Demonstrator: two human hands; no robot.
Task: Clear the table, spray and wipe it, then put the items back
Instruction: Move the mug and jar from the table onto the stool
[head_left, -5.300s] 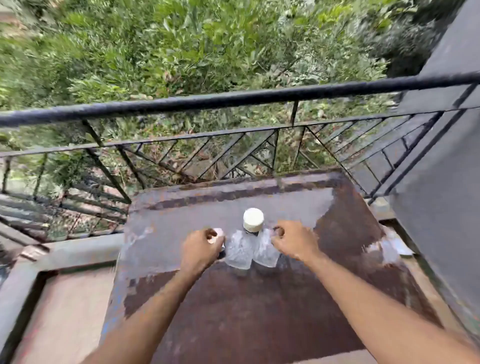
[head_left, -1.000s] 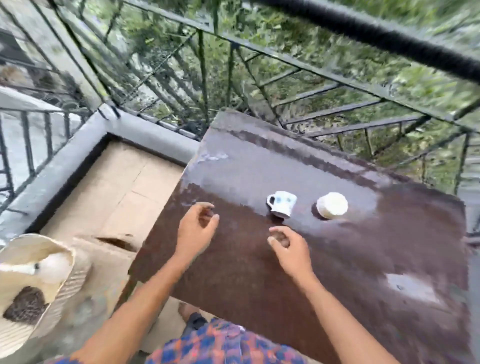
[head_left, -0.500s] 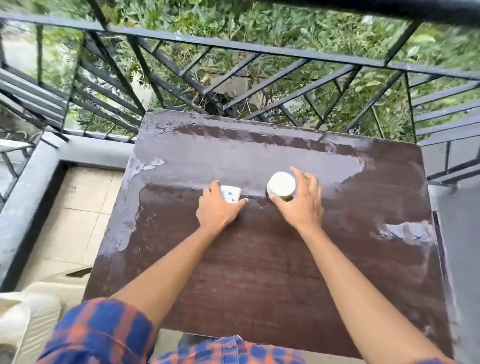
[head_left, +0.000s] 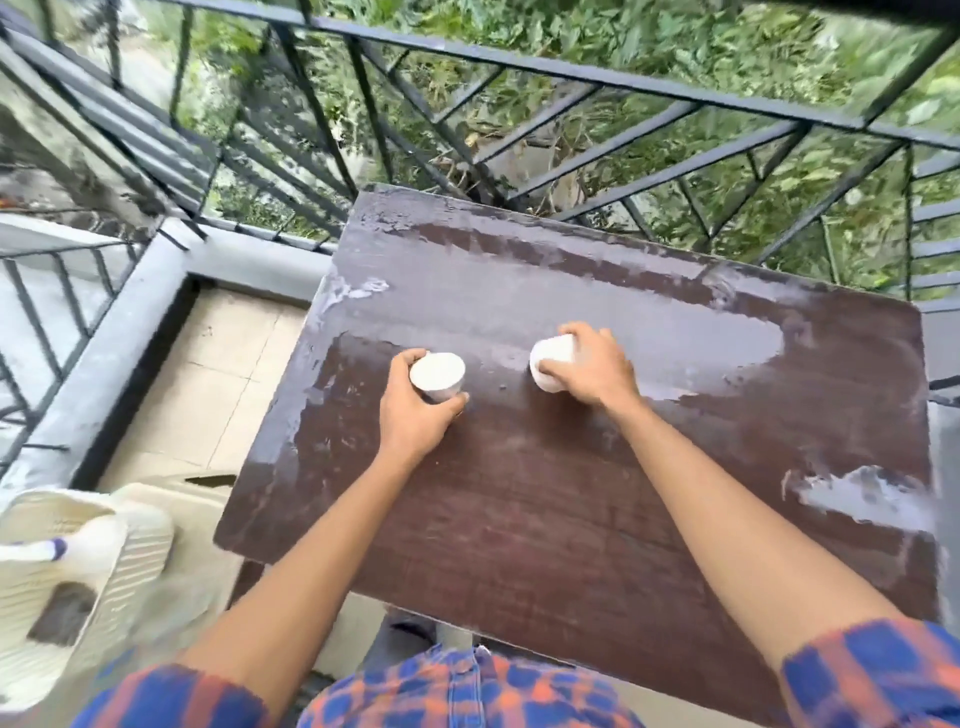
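Note:
A dark brown table with worn pale patches stands against a balcony railing. My left hand wraps around a small white cup near the table's middle, its mouth facing up. My right hand grips a second white cup, which looks tilted onto its side; my fingers cover most of it. The two cups are a hand's width apart. Whether either cup touches the tabletop, I cannot tell.
A black metal railing runs behind and to the left of the table, with green bushes beyond. A cream woven basket with things in it sits on the tiled floor at the lower left.
Five seconds ago two clear glasses stood with the cups; now only the cups show. Since half a second ago both hands have closed more fully around the cups, and the left cup's mouth has become visible.

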